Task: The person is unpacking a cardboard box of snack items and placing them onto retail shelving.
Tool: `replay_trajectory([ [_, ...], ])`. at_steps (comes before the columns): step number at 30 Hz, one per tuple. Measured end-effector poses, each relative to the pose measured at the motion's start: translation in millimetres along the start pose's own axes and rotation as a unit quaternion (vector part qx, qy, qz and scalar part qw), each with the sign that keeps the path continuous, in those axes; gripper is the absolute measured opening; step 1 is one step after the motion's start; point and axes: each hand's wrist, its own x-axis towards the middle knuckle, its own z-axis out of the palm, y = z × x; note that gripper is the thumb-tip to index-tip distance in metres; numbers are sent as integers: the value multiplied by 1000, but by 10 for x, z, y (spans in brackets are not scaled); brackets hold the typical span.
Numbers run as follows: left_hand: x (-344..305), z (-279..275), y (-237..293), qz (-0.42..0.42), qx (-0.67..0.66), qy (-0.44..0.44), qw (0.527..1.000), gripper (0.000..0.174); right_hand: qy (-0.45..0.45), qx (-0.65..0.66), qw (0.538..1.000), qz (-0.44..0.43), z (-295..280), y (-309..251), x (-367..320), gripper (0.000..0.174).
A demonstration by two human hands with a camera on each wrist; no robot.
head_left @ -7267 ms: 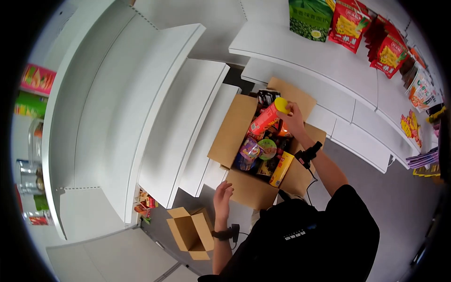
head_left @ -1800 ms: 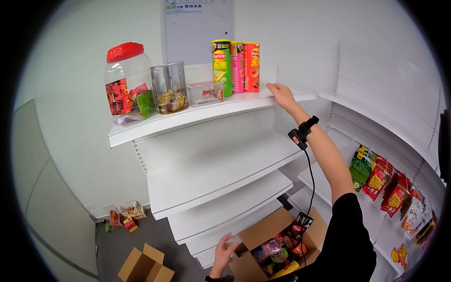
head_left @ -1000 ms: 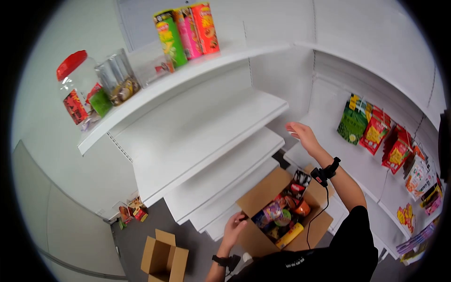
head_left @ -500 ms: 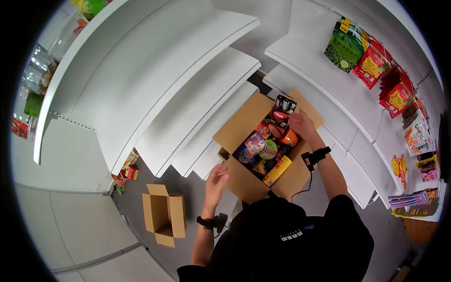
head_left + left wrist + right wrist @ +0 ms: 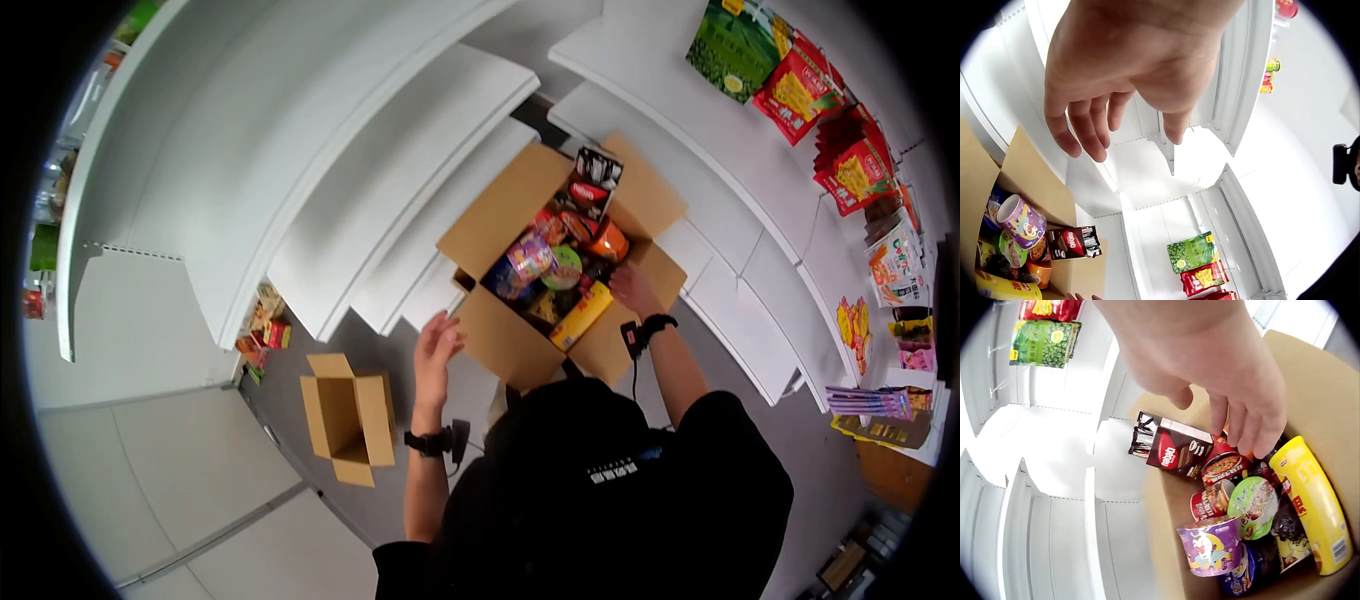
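Note:
The right hand (image 5: 637,290) hangs over the right side of an open cardboard box (image 5: 502,210) full of snacks, fingers loosely bent and holding nothing. In the right wrist view that hand (image 5: 1210,375) is above a red noodle cup and near a dark brown nabati box (image 5: 1179,449). A purple cup (image 5: 1211,547), a green-lidded cup (image 5: 1252,507) and a yellow tube (image 5: 1311,505) lie in the box. Left of the box, the left hand (image 5: 436,360) is raised, its fingers loosely bent and empty; the left wrist view shows the same hand (image 5: 1129,62) with thumb and fingers apart.
White shelves (image 5: 400,170) rise at the left, with jars on the top one. A smaller open cardboard box (image 5: 346,418) stands on the floor at the lower left. Snack bags (image 5: 800,90) hang along the right-hand shelves. Small packs (image 5: 268,332) lie beyond the left shelves.
A red tube went from the right hand to the top shelf beside two others. The right hand then came down from the shelf to the box, lately moving toward its near right side.

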Motion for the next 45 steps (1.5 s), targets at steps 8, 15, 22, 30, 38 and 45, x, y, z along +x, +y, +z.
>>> replay_trajectory([
  [8,-23,137,-82,-28,19,9,999,48,27,4,1000,9,-352,131,15,52],
  [15,39,269,-51,-30,39,3,999,49,69,-14,997,37,-466,251,149,49],
  [22,82,383,-30,-39,55,12,998,51,-8,-79,997,22,-532,464,277,52],
  [30,32,437,46,-29,77,14,997,51,27,-318,948,0,-96,452,87,61],
  [38,-10,384,-10,-29,67,12,997,48,-56,-586,758,-281,-373,521,597,47],
  [45,46,351,-113,-33,49,-11,998,48,40,-561,761,-324,-154,436,6,44],
])
